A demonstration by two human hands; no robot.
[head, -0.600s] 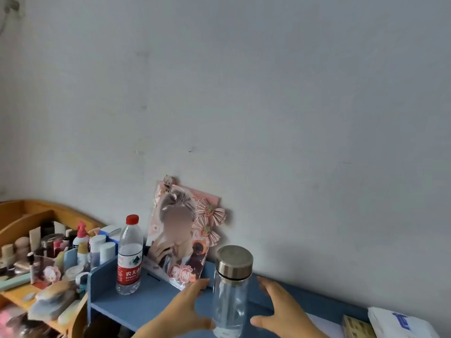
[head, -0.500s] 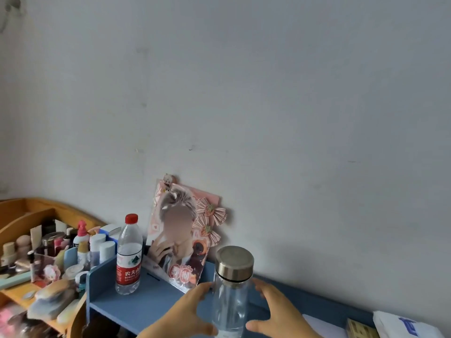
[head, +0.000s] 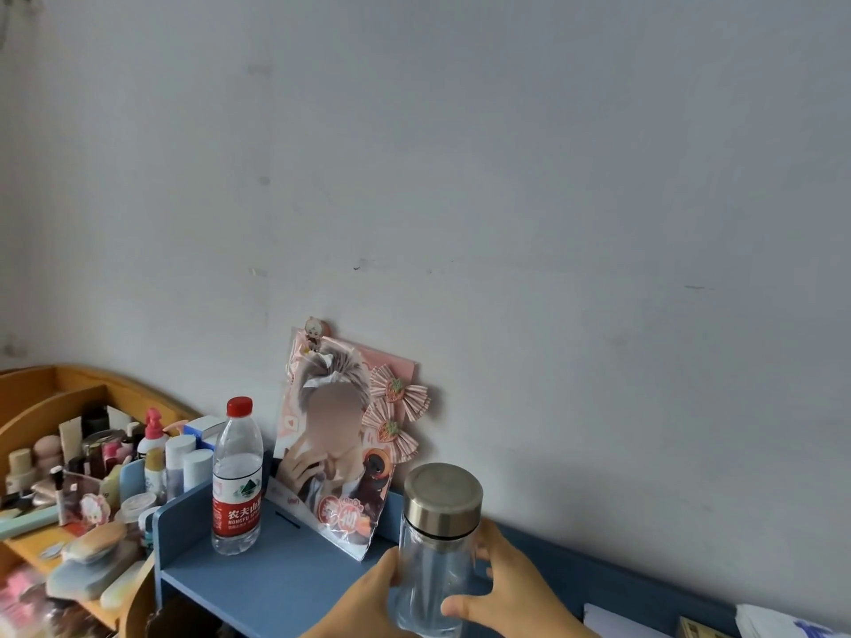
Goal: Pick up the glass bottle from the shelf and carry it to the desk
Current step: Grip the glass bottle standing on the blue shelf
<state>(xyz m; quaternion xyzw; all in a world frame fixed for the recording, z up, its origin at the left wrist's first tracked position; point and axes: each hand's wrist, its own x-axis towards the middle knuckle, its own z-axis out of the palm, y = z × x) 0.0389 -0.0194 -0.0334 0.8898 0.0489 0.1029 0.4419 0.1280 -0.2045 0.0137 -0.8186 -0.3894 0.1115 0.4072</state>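
Observation:
The glass bottle (head: 435,554) is clear with a brushed metal cap and stands upright over the blue shelf (head: 276,577) at the bottom centre. My left hand (head: 364,605) wraps its left side and my right hand (head: 511,591) presses its right side, fingers curled around the glass. Its base is cut off by the lower frame edge, so I cannot tell whether it touches the shelf. The desk is hidden below the view.
A plastic water bottle (head: 237,481) with a red cap stands on the shelf's left end. A pink picture card (head: 340,444) leans against the wall behind. A wooden organiser (head: 55,398) crowded with cosmetics sits at the left. White packets (head: 783,623) lie at the right.
Both hands have closed in from either side and now grip the glass bottle. The bottle sits slightly lower and more to the right in view.

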